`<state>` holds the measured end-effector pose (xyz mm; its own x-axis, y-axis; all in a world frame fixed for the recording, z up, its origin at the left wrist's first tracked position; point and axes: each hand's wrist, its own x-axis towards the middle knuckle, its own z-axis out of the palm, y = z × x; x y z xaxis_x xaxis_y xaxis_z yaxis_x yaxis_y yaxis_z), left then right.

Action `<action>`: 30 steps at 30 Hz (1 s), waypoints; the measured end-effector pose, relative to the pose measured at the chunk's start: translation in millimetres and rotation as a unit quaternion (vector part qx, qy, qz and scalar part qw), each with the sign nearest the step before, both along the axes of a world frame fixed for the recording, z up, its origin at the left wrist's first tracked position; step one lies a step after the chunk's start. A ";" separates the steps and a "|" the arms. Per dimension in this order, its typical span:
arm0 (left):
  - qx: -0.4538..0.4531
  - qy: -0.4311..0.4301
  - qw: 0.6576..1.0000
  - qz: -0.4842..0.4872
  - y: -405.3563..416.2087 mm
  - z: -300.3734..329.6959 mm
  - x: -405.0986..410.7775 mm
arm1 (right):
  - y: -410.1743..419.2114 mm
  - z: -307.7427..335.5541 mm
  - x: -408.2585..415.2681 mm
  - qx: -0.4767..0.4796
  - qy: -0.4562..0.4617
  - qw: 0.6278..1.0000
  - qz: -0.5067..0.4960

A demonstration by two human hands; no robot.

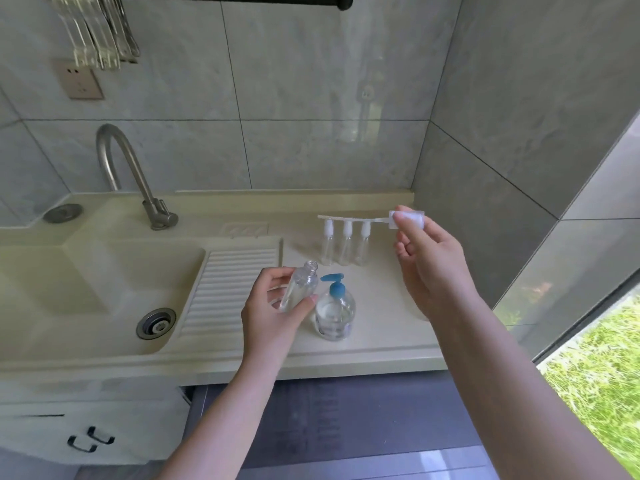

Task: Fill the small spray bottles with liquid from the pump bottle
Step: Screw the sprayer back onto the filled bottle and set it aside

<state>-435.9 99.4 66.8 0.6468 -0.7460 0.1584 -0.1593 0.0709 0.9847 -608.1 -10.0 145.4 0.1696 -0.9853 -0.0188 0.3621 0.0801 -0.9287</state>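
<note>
My left hand (pixel 273 306) grips a small clear spray bottle (pixel 300 287), tilted, its neck uncapped and open at the top. Just right of it on the counter stands the pump bottle (pixel 335 315), clear with a blue pump head and liquid inside. My right hand (pixel 429 261) is raised above the counter and pinches the white spray cap (pixel 407 219), whose thin dip tube (pixel 346 218) sticks out to the left. Three more small spray bottles (pixel 345 242) with white caps stand in a row near the back of the counter.
A cream sink (pixel 69 278) with a drain and ribbed draining board (pixel 232 289) lies to the left, a metal tap (pixel 138 181) behind it. Tiled walls close off the back and right. A window with grass shows at far right. Hangers hang at top left.
</note>
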 end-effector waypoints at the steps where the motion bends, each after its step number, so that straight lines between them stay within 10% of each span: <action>1: -0.007 -0.008 1.000 -0.002 0.3 3.2 -1.3 | 3.2 5.1 0.4 0.003 -0.023 1.000 0.004; 30: -0.048 -0.104 0.993 -0.005 6.5 29.3 -8.1 | 35.3 25.3 -1.4 -0.191 0.184 0.964 -0.032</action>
<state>-444.0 105.9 96.1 0.5853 -0.7269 0.3593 -0.3575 0.1664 0.9190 -609.5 25.2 170.8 0.1589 -0.9404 0.3008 -0.0048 -0.3054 -0.9522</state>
